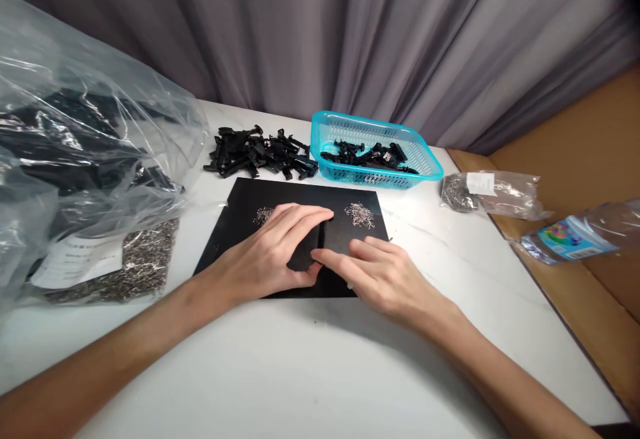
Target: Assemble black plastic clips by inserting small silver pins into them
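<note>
Over the black mat [220,246], my left hand [270,252] grips a narrow black plastic part [321,236] lengthwise, fingertips at its far end and thumb at its near end. My right hand [380,269] reaches in from the other side, its index fingertip touching the part's near end beside my left thumb. The other right fingers are curled, and whatever lies in them is hidden. One pile of small metal springs or clips [359,214] rests on the mat to the right. A second pile [263,215] is partly covered by my left hand.
Behind the mat lie a heap of black plastic parts [260,152] and a blue basket [435,171] with similar parts. Large clear bags [100,72] and a labelled bag of metal pieces [147,256] stand left. At right are another small bag [463,192], a plastic bottle [570,236] and cardboard [590,132].
</note>
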`<state>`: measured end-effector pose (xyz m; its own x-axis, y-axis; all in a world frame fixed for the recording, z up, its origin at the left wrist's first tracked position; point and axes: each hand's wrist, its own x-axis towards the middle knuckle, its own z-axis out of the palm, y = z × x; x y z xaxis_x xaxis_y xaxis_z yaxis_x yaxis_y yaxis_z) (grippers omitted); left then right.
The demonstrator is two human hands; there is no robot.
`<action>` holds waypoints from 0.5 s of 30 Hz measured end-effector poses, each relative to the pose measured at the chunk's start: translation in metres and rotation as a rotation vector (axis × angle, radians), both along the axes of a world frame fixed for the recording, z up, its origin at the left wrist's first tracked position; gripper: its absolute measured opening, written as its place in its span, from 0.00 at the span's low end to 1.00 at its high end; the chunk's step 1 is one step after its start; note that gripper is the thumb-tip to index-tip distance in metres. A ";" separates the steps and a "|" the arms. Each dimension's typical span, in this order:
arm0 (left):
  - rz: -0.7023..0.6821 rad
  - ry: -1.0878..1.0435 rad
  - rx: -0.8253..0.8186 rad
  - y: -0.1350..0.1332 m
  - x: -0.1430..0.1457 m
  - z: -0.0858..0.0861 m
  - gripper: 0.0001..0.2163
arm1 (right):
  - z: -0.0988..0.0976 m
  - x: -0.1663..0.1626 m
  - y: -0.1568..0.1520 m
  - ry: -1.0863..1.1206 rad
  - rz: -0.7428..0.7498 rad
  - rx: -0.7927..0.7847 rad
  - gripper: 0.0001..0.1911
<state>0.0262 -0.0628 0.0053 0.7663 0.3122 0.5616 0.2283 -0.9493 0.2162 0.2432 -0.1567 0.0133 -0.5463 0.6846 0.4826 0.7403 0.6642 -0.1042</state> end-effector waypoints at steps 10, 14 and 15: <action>0.054 -0.090 -0.078 0.000 -0.002 0.002 0.31 | -0.008 -0.006 0.004 0.678 -0.055 -0.403 0.14; 0.086 -0.116 -0.148 0.000 -0.001 0.004 0.30 | -0.006 -0.007 0.006 0.852 -0.058 -0.495 0.17; 0.092 -0.117 -0.161 0.000 0.000 0.005 0.30 | -0.005 -0.006 0.007 0.879 -0.041 -0.516 0.18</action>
